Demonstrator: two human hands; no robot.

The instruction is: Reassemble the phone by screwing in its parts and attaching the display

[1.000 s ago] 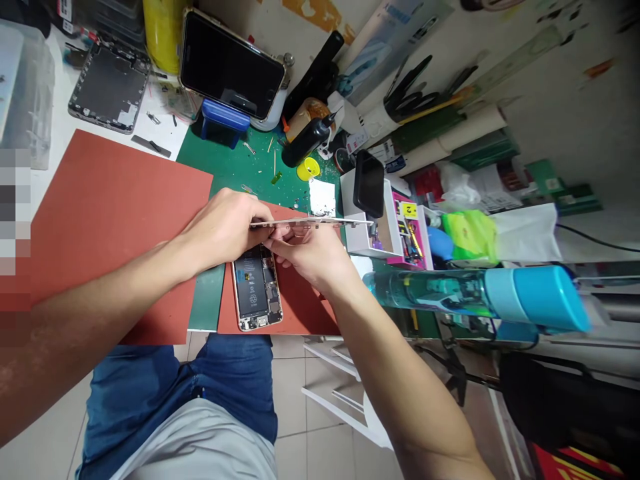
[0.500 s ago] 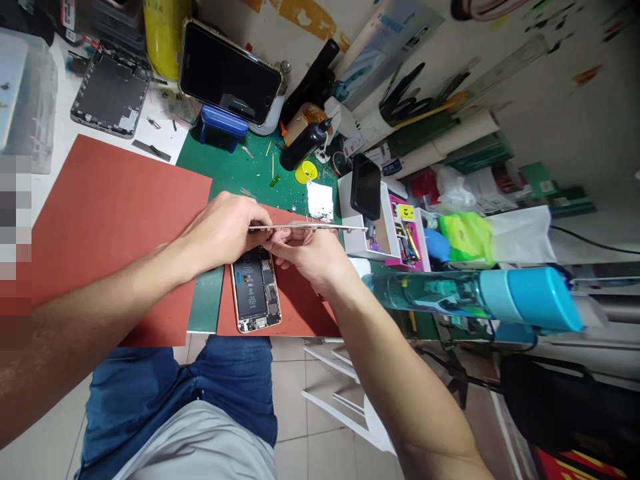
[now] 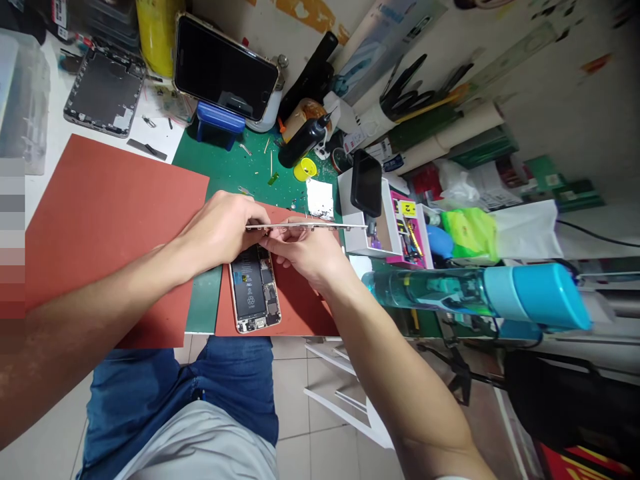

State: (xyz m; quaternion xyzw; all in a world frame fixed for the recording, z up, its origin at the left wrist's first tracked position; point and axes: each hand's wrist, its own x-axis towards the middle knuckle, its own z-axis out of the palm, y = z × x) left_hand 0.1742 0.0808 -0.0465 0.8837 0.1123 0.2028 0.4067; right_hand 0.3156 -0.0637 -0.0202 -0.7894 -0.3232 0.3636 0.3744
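A thin phone screen (image 3: 345,227) is seen edge-on above an opened phone (image 3: 253,293), whose battery and inner boards show. My left hand (image 3: 225,223) is closed around the screen's left end, its fingers curled over the top of the phone. Beside it, my right hand (image 3: 310,253) is closed, thumb and fingers drawn together close to the left fingertips at the phone's top end. What the right fingers grip is hidden. The screen's edge crosses over the right hand. Under the phone lies a reddish-brown mat (image 3: 300,313).
A green cutting mat (image 3: 200,300) carries a phone on a blue stand (image 3: 217,123), a black bottle (image 3: 303,143) and a yellow cup (image 3: 305,169). Boxes with tools (image 3: 410,233) stand right, near a blue water bottle (image 3: 450,290). A bare phone housing (image 3: 107,90) lies far left.
The view has shifted slightly. Both hands keep almost the same pose over the phone, with only small finger movement; the screen stays edge-on.
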